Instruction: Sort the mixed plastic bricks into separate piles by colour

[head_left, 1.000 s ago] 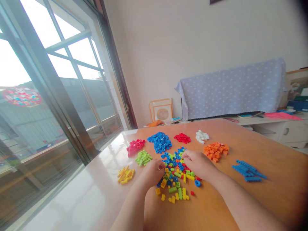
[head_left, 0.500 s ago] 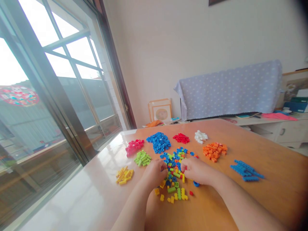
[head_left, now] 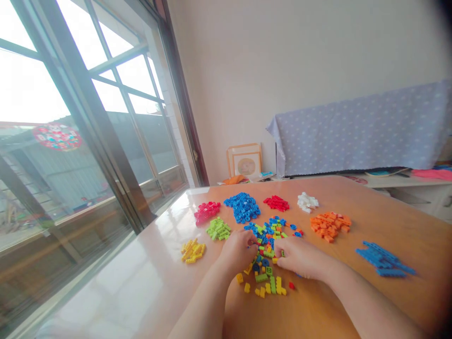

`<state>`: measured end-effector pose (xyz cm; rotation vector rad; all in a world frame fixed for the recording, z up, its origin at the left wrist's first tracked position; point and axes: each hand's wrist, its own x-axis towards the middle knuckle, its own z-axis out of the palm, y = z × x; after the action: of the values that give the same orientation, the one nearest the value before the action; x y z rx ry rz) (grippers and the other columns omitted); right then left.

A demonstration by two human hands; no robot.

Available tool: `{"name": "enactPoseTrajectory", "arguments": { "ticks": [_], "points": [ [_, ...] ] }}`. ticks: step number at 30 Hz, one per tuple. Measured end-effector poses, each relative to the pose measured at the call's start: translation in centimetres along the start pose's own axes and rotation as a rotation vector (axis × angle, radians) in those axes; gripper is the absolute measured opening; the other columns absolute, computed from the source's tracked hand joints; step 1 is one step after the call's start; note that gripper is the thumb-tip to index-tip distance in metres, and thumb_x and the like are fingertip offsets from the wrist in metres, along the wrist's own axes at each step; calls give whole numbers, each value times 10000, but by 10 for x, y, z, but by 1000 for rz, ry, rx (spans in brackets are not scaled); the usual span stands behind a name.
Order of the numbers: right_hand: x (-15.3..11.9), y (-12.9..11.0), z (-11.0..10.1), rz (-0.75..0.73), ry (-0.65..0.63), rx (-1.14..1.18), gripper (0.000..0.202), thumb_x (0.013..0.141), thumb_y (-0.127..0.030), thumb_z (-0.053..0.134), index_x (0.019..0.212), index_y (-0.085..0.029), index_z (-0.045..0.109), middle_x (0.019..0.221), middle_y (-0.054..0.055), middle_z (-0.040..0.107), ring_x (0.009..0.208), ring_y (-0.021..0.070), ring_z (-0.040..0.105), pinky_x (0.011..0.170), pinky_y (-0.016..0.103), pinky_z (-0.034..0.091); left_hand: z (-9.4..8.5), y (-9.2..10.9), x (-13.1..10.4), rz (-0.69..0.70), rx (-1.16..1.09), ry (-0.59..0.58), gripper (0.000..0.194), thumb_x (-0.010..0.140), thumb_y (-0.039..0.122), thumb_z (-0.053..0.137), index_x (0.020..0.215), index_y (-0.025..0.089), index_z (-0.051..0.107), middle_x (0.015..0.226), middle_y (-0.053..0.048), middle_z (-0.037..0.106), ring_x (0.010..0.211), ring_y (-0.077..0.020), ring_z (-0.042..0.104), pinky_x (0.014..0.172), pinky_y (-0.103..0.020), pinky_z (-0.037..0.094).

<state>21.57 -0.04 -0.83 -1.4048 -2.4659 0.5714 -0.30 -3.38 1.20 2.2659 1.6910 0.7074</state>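
A mixed pile of small bricks (head_left: 262, 278) in blue, green, yellow, orange and red lies on the wooden table (head_left: 310, 310). At its left side is my left hand (head_left: 240, 247), its fingers curled over the bricks; what they hold is hidden. My right hand (head_left: 294, 256) reaches in from the right, fingers bent together, with a small green and yellow bit showing at the fingertips. A single red brick (head_left: 291, 285) lies just below my right hand. Several yellow bricks (head_left: 262, 292) are at the near edge of the pile.
Sorted heaps surround the pile: yellow (head_left: 193, 251), light green (head_left: 218, 229), pink-red (head_left: 206, 212), blue (head_left: 243, 207), red (head_left: 276, 203), white (head_left: 307, 202), orange (head_left: 331, 226) and long blue bricks (head_left: 383, 259). A window (head_left: 120, 117) stands left; a cloth-covered object (head_left: 353, 132) stands behind.
The view has turned slightly left, so the table and heaps appear shifted right. My right hand has moved a little nearer over the pile, covering the yellow brick that stood beside it.
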Motion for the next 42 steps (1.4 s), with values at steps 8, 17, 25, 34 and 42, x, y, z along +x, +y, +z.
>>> {"name": "enactPoseTrajectory", "arguments": {
  "ticks": [8, 17, 25, 34, 42],
  "points": [
    [1, -9, -7, -30, 146, 134, 92, 809, -274, 568, 768, -202, 609, 720, -3, 647, 689, 145, 543, 595, 236, 312, 4, 7, -4, 45, -372, -57, 203, 872, 297, 527, 920, 176, 683, 866, -21, 672, 799, -146, 588, 682, -220, 436],
    [1, -22, -8, -123, 258, 201, 70, 818, -249, 545, 797, -199, 590, 718, -10, 617, 674, 135, 530, 605, 235, 348, 18, 5, 1, -20, -861, -60, 315, 766, 361, 717, 961, 134, 617, 746, 6, 594, 657, -88, 511, 598, -190, 382],
    [1, -22, -6, -125, 291, 217, 194, 825, -316, 556, 981, -242, 643, 790, -7, 654, 674, 147, 565, 623, 252, 382, 7, 6, 5, -64, -577, 125, 138, 791, 260, 625, 859, 143, 652, 715, 1, 609, 647, -103, 520, 583, -200, 373],
    [-2, -19, -10, -86, 245, 136, 214, 847, -384, 515, 855, -233, 665, 799, 6, 683, 723, 165, 586, 644, 258, 371, -34, -42, -33, -192, 43, 480, 138, 777, 218, 613, 875, 204, 708, 883, -38, 673, 852, -170, 597, 736, -257, 426],
    [3, -14, -1, -105, 246, 125, 222, 841, -397, 515, 841, -233, 664, 773, 0, 672, 704, 164, 577, 631, 259, 358, -62, -118, -93, -668, 112, 640, 287, 840, 468, 573, 997, 286, 729, 1031, -29, 684, 884, -202, 626, 775, -301, 457]
  ]
}}
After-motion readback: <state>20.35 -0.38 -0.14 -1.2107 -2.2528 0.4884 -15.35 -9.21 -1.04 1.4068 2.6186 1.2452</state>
